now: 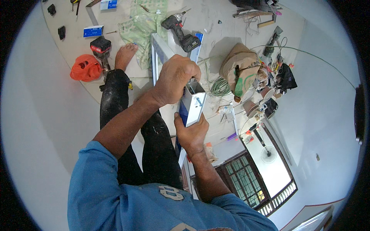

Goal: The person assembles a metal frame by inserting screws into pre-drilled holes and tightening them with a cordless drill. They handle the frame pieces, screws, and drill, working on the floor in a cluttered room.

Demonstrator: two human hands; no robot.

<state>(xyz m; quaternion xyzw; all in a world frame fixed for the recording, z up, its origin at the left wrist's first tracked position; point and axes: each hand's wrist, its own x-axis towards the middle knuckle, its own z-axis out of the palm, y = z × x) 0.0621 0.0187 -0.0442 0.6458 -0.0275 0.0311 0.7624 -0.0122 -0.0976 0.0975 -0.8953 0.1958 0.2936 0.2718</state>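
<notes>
A white rectangular metal profile with blue film on its side stands before me, its hollow end facing up. A bluish screw sits in its face near that end. My right hand is closed around the profile below the screw, thumb on the near side. My left hand is curled into a fist beside the profile's open end; whatever it grips is hidden by its fingers. Beyond that fist, another white bar runs away from me along the floor.
A cordless drill lies past the bars, and another power tool stands left near my foot. An orange bag lies beside it. A brown sack, a coil of green cable and assorted tools lie to the right.
</notes>
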